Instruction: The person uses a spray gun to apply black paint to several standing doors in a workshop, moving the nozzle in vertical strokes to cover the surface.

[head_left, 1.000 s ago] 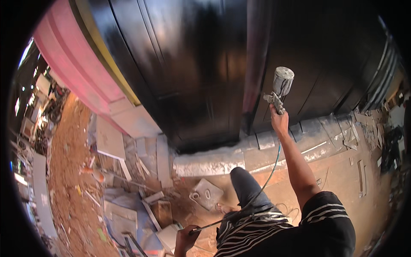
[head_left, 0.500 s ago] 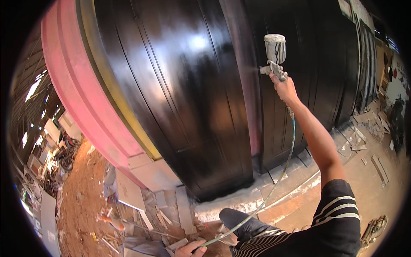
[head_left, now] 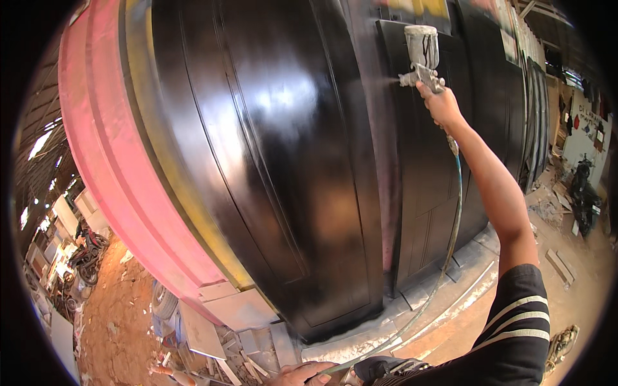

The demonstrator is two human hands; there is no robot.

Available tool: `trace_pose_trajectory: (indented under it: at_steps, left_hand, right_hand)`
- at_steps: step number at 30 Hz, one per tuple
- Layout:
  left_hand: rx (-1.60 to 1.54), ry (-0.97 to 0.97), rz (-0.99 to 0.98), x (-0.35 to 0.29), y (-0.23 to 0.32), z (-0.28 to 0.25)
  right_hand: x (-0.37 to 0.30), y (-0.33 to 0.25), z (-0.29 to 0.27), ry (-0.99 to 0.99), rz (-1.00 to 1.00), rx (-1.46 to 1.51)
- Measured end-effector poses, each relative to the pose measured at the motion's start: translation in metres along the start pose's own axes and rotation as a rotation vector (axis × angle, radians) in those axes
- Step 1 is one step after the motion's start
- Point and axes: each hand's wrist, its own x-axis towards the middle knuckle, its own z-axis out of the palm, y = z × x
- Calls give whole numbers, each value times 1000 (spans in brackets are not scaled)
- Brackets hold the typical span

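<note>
My right hand (head_left: 441, 107), arm stretched up and forward, is closed round the grip of a metal spray gun (head_left: 422, 51) with a paint-smeared cup on top. A faint mist leaves its nozzle toward the left. Just beyond it stands a wide, glossy black door panel (head_left: 290, 174), and behind the gun is a second black panel (head_left: 428, 212). A thin greenish hose (head_left: 458, 199) hangs from the gun's handle and curves down to the lower edge. There my left hand (head_left: 301, 374), partly cut off, is closed on the hose.
A pink panel (head_left: 106, 161) and a yellow strip (head_left: 187, 215) stand left of the black panel. Board offcuts (head_left: 201, 331) and wood scraps litter the ground below. Motorbikes (head_left: 84, 257) stand far left, another dark one (head_left: 584, 196) far right. Scrap pieces (head_left: 561, 267) lie at right.
My right hand and the spray gun have moved up and slightly right. The view has shifted, so the black panels reach lower in the picture. Both hands keep their hold.
</note>
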Motion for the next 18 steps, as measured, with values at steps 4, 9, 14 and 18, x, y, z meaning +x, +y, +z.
trace_pose_trajectory:
  at_steps: [4, 9, 14, 18]
  left_hand:
    - [-8, -34, -21, 13, 32, -34]
    - [-28, -24, 25, 22, 61, -59]
    - [-74, -90, 17, 32, 70, -74]
    - [101, -53, 124, 44, 73, -78]
  right_hand:
    - [52, -60, -8, 39, -14, 23]
    - [123, -124, -29, 106, -60, 9]
    - [161, -184, -32, 179, -62, -43]
    - [198, -224, -35, 196, -172, 97]
